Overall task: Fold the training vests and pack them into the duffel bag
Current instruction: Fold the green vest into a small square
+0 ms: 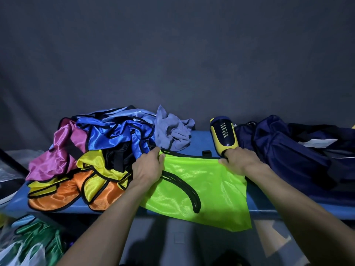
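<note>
A neon green vest (207, 189) with black trim lies spread on the blue bench (201, 137), its lower part hanging over the front edge. My left hand (148, 166) pinches its far left corner. My right hand (238, 160) grips its far right corner. A heap of unfolded vests (99, 150) in blue, pink, yellow, orange and black sits to the left, touching the green vest. The dark navy duffel bag (294, 150) lies at the right end of the bench, beyond my right hand.
A crumpled grey-blue cloth (172, 131) rests behind the green vest. A navy and yellow shin guard (224, 135) stands just beyond my right hand. Green fabric and plastic bags (34, 240) lie on the floor at lower left. A dark curtain hangs behind.
</note>
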`<state>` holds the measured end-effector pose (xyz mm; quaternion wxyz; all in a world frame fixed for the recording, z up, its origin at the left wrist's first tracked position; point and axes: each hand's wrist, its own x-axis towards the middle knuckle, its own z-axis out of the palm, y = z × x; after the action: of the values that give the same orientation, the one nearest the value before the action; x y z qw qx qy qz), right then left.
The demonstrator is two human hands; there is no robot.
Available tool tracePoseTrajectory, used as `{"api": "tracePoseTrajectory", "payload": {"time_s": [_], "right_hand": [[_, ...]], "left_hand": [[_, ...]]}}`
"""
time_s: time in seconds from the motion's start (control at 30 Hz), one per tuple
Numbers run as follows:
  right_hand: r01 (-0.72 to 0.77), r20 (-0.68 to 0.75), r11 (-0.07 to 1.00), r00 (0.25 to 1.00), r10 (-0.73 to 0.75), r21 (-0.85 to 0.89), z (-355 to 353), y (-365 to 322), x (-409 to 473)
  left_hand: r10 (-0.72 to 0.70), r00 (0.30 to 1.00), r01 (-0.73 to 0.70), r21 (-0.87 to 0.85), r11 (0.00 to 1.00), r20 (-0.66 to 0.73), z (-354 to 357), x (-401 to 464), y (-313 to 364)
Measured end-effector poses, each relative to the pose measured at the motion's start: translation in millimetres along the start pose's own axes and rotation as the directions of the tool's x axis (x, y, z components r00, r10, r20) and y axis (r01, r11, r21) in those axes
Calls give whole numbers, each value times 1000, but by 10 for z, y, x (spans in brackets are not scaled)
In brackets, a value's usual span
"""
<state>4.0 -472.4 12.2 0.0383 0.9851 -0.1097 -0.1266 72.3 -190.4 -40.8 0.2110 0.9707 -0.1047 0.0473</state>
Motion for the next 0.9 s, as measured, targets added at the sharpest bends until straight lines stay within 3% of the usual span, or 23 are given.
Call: {"api": "tracePoseTrajectory", "payload": {"time_s": [0.23,0.33,0.4,0.47,0.53,0.57,0.63,0.7,0.73,0.9], "right_hand": [[-28,-64,994,998,21,-106,121,-83,-16],[-9,-185,972,982,-35,-233,139,-116,-140],[52,-317,962,938,-140,-269,211,-88,-267],[184,-473,953,836,-280,-240,323,-19,-408],[375,-528,912,748,-403,-165,456,51,-548],[459,-493,882,747,-446,-103,523,80,-611],[539,-346,842,795,-499,21,648,140,-689],[546,-230,834,825,-517,82,765,235,-708],[539,-209,837,833,-512,95,796,289,-716],[395,-258,905,902,-347,161,819,343,-754]], "left_hand": [[27,999,-24,134,991,-22,-3,46,61],[42,998,-33,215,976,-41,-60,49,89],[51,997,-36,228,973,-61,-132,24,129],[93,989,-66,221,973,-115,-217,-13,207],[249,954,-223,162,961,-169,-252,-108,344],[350,927,-335,119,935,-134,-221,-176,415],[461,881,-468,54,882,103,-95,-301,475],[417,817,-494,110,863,399,52,-336,332],[382,794,-496,141,857,473,103,-322,227],[382,790,-511,170,843,480,131,-270,60]]}}
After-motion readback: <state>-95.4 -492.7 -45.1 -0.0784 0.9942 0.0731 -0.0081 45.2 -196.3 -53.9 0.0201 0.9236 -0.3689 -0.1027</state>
